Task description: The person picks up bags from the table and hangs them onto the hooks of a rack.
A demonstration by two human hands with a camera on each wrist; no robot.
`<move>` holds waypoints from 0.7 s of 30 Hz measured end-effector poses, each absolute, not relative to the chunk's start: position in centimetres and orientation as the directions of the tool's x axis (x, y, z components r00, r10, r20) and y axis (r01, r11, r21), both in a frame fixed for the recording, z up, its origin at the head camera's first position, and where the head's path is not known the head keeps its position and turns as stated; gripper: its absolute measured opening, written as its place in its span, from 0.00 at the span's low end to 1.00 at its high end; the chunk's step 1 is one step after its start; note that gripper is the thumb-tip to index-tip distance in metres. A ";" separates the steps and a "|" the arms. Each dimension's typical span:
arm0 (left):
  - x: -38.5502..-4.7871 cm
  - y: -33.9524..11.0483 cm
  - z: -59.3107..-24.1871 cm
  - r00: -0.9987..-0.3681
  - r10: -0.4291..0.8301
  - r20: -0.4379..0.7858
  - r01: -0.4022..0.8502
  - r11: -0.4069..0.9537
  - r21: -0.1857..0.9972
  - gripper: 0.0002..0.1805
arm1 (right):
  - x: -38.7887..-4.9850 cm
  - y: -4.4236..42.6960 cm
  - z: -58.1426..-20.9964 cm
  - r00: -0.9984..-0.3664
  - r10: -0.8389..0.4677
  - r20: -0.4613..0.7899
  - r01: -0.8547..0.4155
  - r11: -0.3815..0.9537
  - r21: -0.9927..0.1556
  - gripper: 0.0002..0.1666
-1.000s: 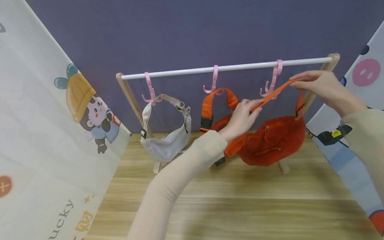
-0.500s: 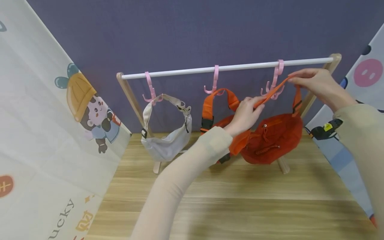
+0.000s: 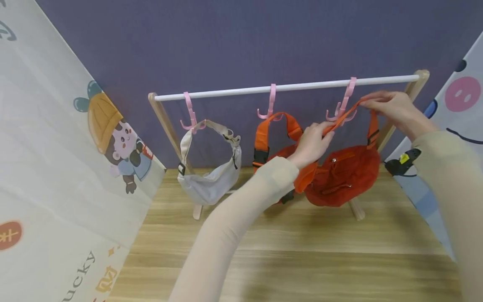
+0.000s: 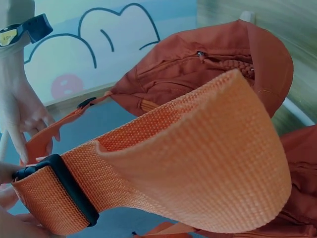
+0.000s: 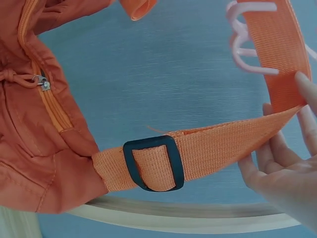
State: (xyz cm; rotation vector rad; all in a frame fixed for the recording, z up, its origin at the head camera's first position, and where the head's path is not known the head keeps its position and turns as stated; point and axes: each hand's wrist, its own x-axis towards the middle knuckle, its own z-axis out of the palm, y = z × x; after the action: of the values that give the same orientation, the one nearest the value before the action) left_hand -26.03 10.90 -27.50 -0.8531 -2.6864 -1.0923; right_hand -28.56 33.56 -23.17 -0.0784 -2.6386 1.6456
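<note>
My left hand [image 3: 314, 143] pinches the orange webbing strap [image 4: 233, 163] of a red-orange waist bag [image 3: 341, 176], beside a black slider buckle [image 4: 74, 188]. Farther right, my right hand [image 3: 394, 110] holds the same strap between thumb and fingers, as the right wrist view also shows. Between the hands the strap slants across the right pink hook [image 3: 341, 110]; whether it rests on a prong, I cannot tell. The bag hangs below the strap, its zip facing forward. Another orange bag [image 3: 261, 138] hangs by the middle pink hook [image 3: 271, 105], partly hidden behind my left hand.
An off-white bag [image 3: 209, 184] hangs from the left pink hook [image 3: 190, 113]. All hooks sit on a white rail [image 3: 234, 90] with wooden end posts [image 3: 166, 121]. Below is a wood-grain surface [image 3: 302, 264]; printed sheets [image 3: 49, 147] stand at both sides.
My left hand has shifted slightly right and my right hand slightly left, bringing them closer. The held strap now crosses the right hook more directly, and the bag's left end has swung a little right.
</note>
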 end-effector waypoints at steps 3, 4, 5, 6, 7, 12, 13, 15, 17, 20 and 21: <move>-26.3 10.8 -27.8 -0.839 0.454 0.300 0.536 0.592 0.602 0.19 | -28.7 33.5 -23.7 -0.999 0.050 -0.006 0.028 0.457 -0.889 0.23; -26.3 10.8 -28.0 -0.839 0.454 0.299 0.535 0.592 0.603 0.19 | -28.7 33.5 -23.9 -0.999 0.048 -0.008 0.030 0.465 -0.885 0.23; -26.4 10.7 -28.1 -0.839 0.455 0.299 0.536 0.590 0.604 0.19 | -28.7 33.5 -24.0 -0.999 0.045 -0.012 0.032 0.469 -0.883 0.23; -26.4 10.7 -28.2 -0.838 0.456 0.300 0.537 0.588 0.605 0.19 | -28.7 33.5 -24.2 -0.999 0.043 -0.012 0.031 0.474 -0.880 0.23; -26.5 10.6 -28.2 -0.837 0.457 0.300 0.537 0.585 0.607 0.19 | -28.6 33.5 -24.3 -0.999 0.043 -0.010 0.030 0.483 -0.875 0.23; -26.6 10.4 -28.6 -0.839 0.458 0.295 0.534 0.584 0.612 0.19 | -28.5 33.3 -24.9 -0.999 0.042 -0.015 0.034 0.495 -0.868 0.23; -26.6 10.3 -28.7 -0.839 0.458 0.294 0.533 0.581 0.615 0.19 | -28.5 33.3 -25.0 -0.999 0.040 -0.014 0.032 0.493 -0.870 0.23; -26.6 10.2 -28.8 -0.839 0.459 0.291 0.531 0.580 0.618 0.19 | -28.5 33.3 -25.2 -0.999 0.036 -0.015 0.031 0.480 -0.877 0.21; -26.6 10.2 -28.9 -0.840 0.460 0.290 0.530 0.577 0.621 0.19 | -28.5 33.3 -25.4 -0.999 0.035 -0.018 0.032 0.471 -0.881 0.19; -26.5 10.1 -29.0 -0.837 0.462 0.294 0.534 0.572 0.622 0.19 | -28.5 33.2 -25.6 -0.999 0.030 -0.024 0.035 0.437 -0.899 0.18; -26.5 10.1 -29.1 -0.837 0.462 0.295 0.535 0.571 0.623 0.20 | -28.5 33.2 -25.6 -0.999 0.024 -0.025 0.033 0.428 -0.903 0.18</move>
State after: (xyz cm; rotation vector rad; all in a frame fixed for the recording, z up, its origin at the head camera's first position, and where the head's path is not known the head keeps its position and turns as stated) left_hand -26.54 10.11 -29.08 -0.8575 -2.6959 -1.1199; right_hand -28.53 33.24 -25.62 -0.0535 -2.6617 1.6832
